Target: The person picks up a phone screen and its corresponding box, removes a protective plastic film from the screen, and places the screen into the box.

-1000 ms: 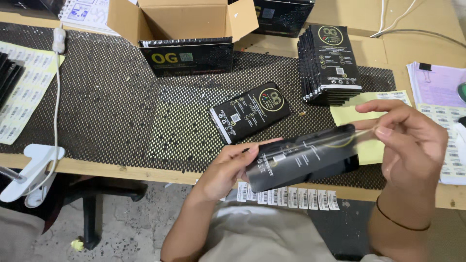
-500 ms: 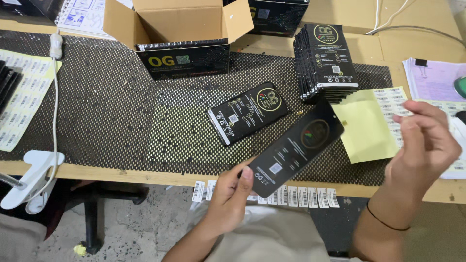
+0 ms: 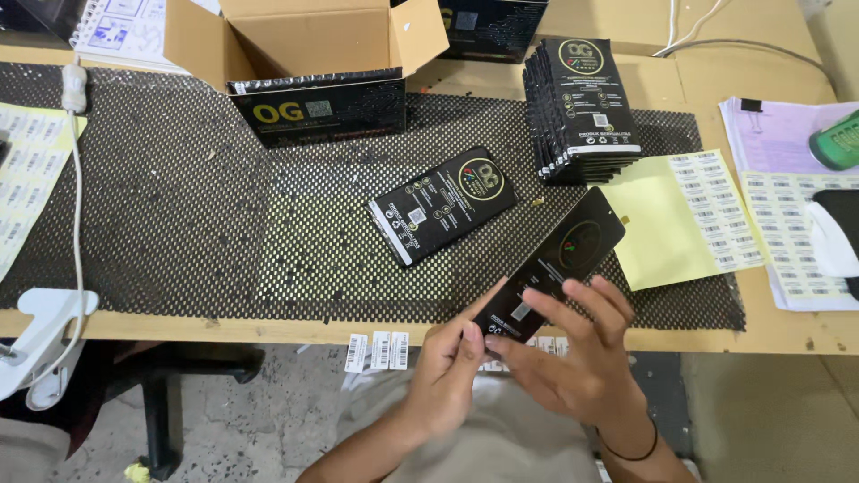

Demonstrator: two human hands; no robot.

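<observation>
2 hands hold 1 flat black pouch over the table edge: left hand pinches its lower corner, right hand presses its lower face. Likely light, flexible, slippery; grip edges.

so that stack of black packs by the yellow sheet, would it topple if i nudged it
Probably it would slide rather than topple: the stack of black packs is already fanned to one side. The packs look glossy, so likely slippery on each other, though the mesh mat should grip the bottom one.
</observation>
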